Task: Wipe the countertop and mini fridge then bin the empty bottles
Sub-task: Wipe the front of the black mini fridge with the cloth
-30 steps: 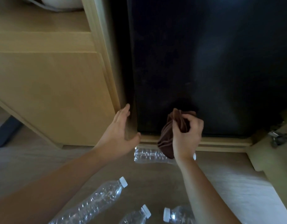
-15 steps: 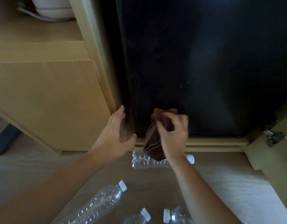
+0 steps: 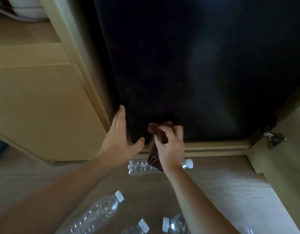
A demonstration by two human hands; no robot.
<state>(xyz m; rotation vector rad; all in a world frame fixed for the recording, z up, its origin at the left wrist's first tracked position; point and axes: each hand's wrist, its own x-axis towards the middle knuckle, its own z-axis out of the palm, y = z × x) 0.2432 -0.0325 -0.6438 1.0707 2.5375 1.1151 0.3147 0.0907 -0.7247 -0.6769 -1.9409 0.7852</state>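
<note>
the mini fridge (image 3: 188, 68) takes up most of the view, its black door so dark you can't make out any handle or detail, and its top is cut off. wooden cabinet (image 3: 41, 107) sits left of the fridge, a pale wood floor (image 3: 221, 191) below it. four clear empty bottles with white caps lie on the floor in front of the fridge: one (image 3: 140, 167) just below its bottom edge, half hidden behind the right arm, one long one (image 3: 96, 215) further out, and two (image 3: 139, 228) (image 3: 174, 225) cut off by the frame. left hand (image 3: 119, 141) is open, fingers spread against the fridge's lower left edge. right hand (image 3: 171, 146) has a closed grip on a bunched brown cloth (image 3: 156, 141) at the fridge door's bottom, blurry. small metal hinge (image 3: 272, 138) right of the fridge.
</note>
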